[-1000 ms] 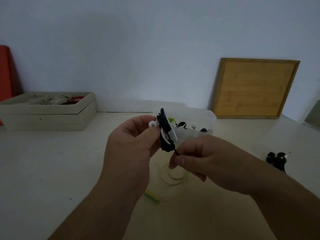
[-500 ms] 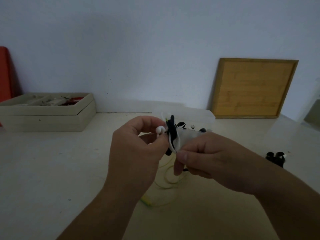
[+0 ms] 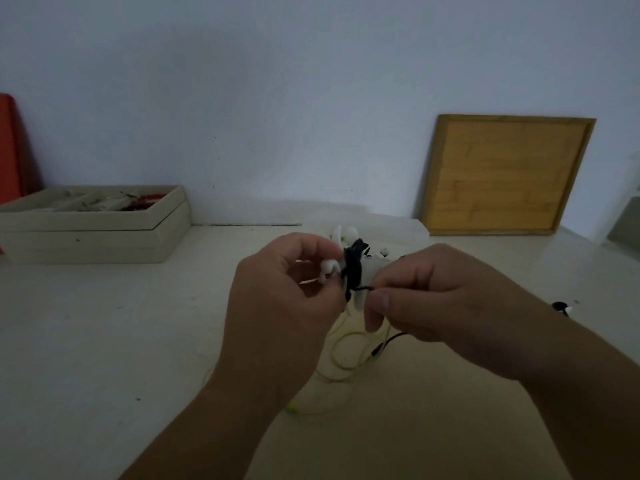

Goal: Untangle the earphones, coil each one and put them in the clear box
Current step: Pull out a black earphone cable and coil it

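Both hands are raised above the table just in front of the clear box, which stands near the wall with small earbuds, white and dark, showing through its side. The left hand is curled, its thumb and fingers pinching a small bundle of black earphone cable wound together with a white strand. A white earbud sticks out of the bundle right against the left fingertips. The right hand also grips: thumb and forefinger pinch the loose end of the black cable just where it leaves the bundle. The rest of that cable drops under the palm to a black jack plug, nearer the camera than the box; whether the plug touches the table I cannot tell. The bundle is held in the air in front of the box, not in it. On the table on the near side of the box, under the hands, a yellow-green earphone lies in loose loops. Well to the right of the box a black-and-white earphone lies on the table, partly hidden by the right wrist. Behind and right of the box a wooden-framed board leans on the wall. Far to the left of the box sits a beige tray box with small items too dim to name, and beyond it a red object.
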### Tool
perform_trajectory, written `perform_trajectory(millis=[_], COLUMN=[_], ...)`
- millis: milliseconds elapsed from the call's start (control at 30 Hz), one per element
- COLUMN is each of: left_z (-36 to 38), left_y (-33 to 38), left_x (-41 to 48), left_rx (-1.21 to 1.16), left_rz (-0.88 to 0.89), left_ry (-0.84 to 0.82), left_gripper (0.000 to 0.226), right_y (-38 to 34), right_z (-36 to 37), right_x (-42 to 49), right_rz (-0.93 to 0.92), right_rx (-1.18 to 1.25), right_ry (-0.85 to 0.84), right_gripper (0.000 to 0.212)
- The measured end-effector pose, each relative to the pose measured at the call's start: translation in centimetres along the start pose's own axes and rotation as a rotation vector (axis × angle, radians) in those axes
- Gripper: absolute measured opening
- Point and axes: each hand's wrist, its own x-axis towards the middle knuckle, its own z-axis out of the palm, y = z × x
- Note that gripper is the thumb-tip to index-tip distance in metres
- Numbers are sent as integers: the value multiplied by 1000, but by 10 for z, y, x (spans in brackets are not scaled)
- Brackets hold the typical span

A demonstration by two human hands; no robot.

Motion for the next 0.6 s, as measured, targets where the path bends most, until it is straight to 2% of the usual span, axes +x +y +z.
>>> perform_trajectory(millis=[100,233,367,467,600], left_z=[0,-2,1,2,3], left_y=[-2,-6,-5,-4,2], left_x=[0,-2,-5,-6,-8], left_rx=[62,233,230,169,50], left_rz=[54,116,124,110,52], left_ry=[-61,-155,-220,-256,-331], left_gripper=[19,24,23,25,24], right_y=[1,-3,4,9,13], right_z=[-6,-13,-17,-14,-9], right_x=[-2,-7,-6,-1,3], right_rz=[-34,-52,-22,29,88], right_rx=[69,-62,82,166,137], right_ry=[119,301,472,477,472], right_gripper=[24,21,25,29,31])
